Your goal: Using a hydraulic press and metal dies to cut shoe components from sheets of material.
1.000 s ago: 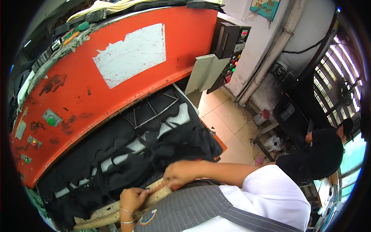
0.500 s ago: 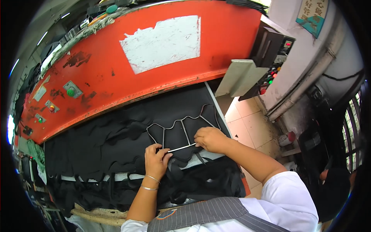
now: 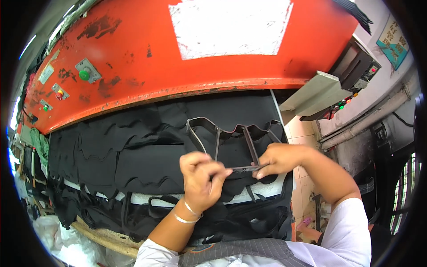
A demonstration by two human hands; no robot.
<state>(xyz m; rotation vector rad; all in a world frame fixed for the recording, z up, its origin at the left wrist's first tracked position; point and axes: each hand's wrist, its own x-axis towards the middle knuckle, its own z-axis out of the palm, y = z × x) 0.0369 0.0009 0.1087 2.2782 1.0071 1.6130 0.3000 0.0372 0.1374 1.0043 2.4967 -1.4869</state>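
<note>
A cutting die (image 3: 250, 146), a dark metal strip frame with a wavy far edge and crossbars, is tilted over black fabric sheets (image 3: 149, 164). My left hand (image 3: 201, 182), with bracelets at its wrist, is closed at the die's near edge, thumb and fingers pinching its left part. Farther right, my right hand (image 3: 280, 159) grips the same near edge, thumb toward me. Whether the die's far side touches the fabric cannot be made out. Wavy cut lines run through the fabric to the left.
A large red press beam (image 3: 147, 62) spans the far side, with a green button (image 3: 84, 74) at left. A pale metal plate (image 3: 316, 95) juts out at right below a control box (image 3: 362, 78). Black scraps (image 3: 106, 213) hang along the near edge. Plastic bags (image 3: 75, 240) lie lower left.
The die lay flat on the fabric; now its near edge is raised and its strip walls show. My left hand has closed around that edge. The view has shifted.
</note>
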